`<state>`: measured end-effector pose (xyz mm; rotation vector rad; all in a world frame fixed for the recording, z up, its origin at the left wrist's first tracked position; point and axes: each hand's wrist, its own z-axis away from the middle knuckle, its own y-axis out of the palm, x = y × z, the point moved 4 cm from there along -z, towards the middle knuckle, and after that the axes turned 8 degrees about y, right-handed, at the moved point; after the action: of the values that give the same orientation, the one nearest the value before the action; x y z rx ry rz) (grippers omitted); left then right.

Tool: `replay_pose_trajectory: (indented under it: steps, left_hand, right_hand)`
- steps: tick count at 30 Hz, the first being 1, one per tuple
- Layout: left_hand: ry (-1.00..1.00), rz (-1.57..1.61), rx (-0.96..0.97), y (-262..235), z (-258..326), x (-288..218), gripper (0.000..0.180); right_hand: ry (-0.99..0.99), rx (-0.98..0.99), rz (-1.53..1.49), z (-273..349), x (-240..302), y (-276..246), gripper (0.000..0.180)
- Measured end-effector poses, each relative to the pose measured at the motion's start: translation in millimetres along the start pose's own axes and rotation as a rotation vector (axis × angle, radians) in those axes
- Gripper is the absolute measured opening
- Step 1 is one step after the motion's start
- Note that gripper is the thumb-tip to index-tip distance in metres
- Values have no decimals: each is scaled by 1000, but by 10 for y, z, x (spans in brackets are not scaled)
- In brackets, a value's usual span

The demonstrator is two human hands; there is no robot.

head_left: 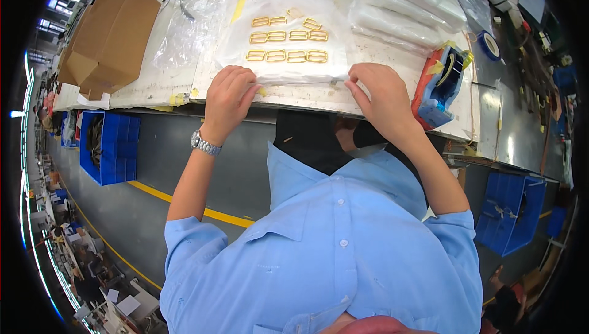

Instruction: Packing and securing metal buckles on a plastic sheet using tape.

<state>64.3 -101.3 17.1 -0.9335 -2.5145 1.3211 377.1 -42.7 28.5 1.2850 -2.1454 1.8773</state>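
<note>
The table (150, 88) has a worn, pale top with a straight near edge; a white plastic sheet (294, 73) lies flat along that edge, carrying gold metal buckles (286, 56) in 3 rough rows, with 4 in the nearest row. The left hand (228, 97) is at the sheet's near left corner, its fingers narrow and pinching the edge; the right hand (381, 96) is at the near right corner, its fingers likewise closed on the edge. Left of the sheet are a clear plastic bag (190, 24) and a tilted cardboard box (110, 33); to the right are stacked white packages (411, 11), a red and blue tape dispenser (437, 88) and a blue tape roll (489, 45). The floor (169, 150) is grey with yellow lines; 2 blue crates (126, 153) stand below table height, 1 per side; cluttered workstations (101, 266) fill the far left.
</note>
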Motion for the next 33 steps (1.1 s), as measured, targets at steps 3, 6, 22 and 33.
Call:
replay_pose_trajectory:
  steps: [3,6,22,33]
  left_hand:
    - [-46,-12,-45,-36,-34,-20,17]
    - [-65,-55,-49,69,-149,64,20]
    - [6,-44,-78,27,200,-215,24]
    - [-106,-50,-70,-66,287,-299,42]
  right_hand:
    - [-124,-203,-27,-192,130,35,17]
    - [-175,-226,113,-326,4,349,17]
    - [-273,-9,-11,199,86,281,24]
    - [-237,-46,-56,233,89,336,27]
